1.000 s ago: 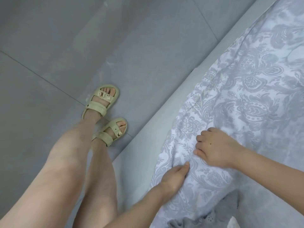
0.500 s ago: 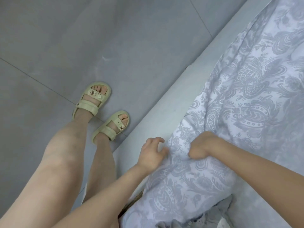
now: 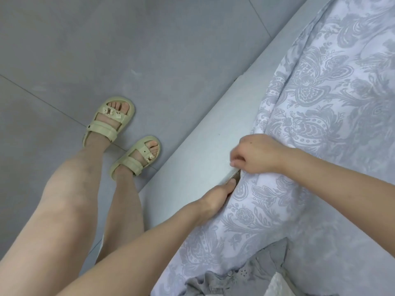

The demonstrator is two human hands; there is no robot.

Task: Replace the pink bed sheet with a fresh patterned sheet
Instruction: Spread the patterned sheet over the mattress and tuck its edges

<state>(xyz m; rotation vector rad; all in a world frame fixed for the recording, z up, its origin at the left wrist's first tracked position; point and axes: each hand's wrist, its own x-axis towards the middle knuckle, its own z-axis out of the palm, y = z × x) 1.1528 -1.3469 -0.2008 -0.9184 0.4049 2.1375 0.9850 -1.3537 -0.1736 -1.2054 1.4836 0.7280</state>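
View from the head, looking down along the side of the bed. We see the patterned sheet (image 3: pixel 320 107), white with a grey paisley print, spread over the right half of the scene. Its loose left edge runs in folds from the far right corner down toward the near centre. Beside it, to the left, lies the pale grey bed frame (image 3: pixel 203 146), a broad ledge that slants from near to far.

The right hand (image 3: pixel 256 154) rests on the sheet's edge where it meets the frame. Its fingers (image 3: pixel 237 155) are clenched and grasp a fold of the sheet. Just nearer, the left hand (image 3: pixel 218 195) reaches into the narrow gap between frame and sheet. Only its thumb (image 3: pixel 232 182) and the back of the hand show, so we cannot tell whether its fingers grasp anything.

On the left, the person's bare legs stand on the grey tiled floor (image 3: pixel 128 50) in pale green sandals (image 3: pixel 136 159), close to the frame. A grey lace cloth (image 3: pixel 256 272) lies on the sheet at the near edge.
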